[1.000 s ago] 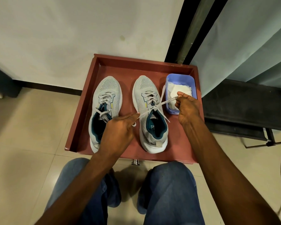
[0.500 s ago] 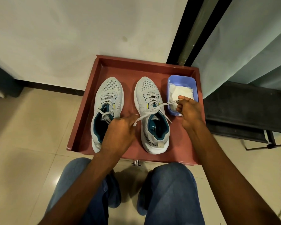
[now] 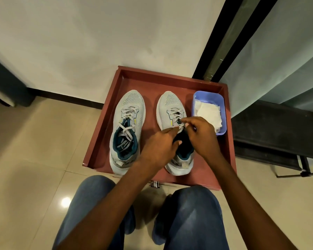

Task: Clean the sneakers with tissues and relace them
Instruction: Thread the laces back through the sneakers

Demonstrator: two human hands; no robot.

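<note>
Two grey sneakers with teal linings stand side by side in a reddish-brown tray (image 3: 105, 123), toes pointing away from me. The left sneaker (image 3: 128, 112) has loose laces lying over its opening. Both my hands meet over the tongue of the right sneaker (image 3: 170, 103). My left hand (image 3: 159, 147) and my right hand (image 3: 201, 134) each pinch the white lace (image 3: 182, 125) close to the eyelets. The hands hide the rest of that lace and most of the shoe's opening.
A lilac plastic tub (image 3: 222, 105) holding white tissues (image 3: 208, 114) sits in the tray's right side, just beyond my right hand. My knees in blue jeans (image 3: 192, 217) are in front of the tray. A black frame (image 3: 278, 141) lies to the right, a wall behind.
The lace ends were stretched wide apart to both sides of the right sneaker; both hands have since come together over its tongue, right hand moving left from the tub, left hand moving right.
</note>
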